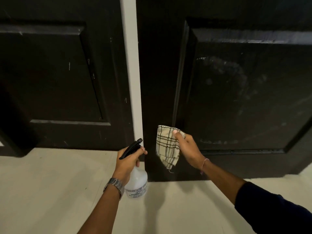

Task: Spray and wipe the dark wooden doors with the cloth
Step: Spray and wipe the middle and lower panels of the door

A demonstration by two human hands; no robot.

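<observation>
While our right hand (186, 146) pinches the cloth (167, 146) near the right door (236, 92), its wet panel lies up and right. Left hand (130, 159) grips the spray bottle (136, 181), nozzle aimed far.

Illumination is dim and even. The dark doors (236, 81) render almost black; faint sheen marks the panel mouldings and hazy smears. The pale floor (50, 191) below the doors is brightest. Wide-angle distortion bows lines toward frame edges. Slight softness affects the whole frame.
</observation>
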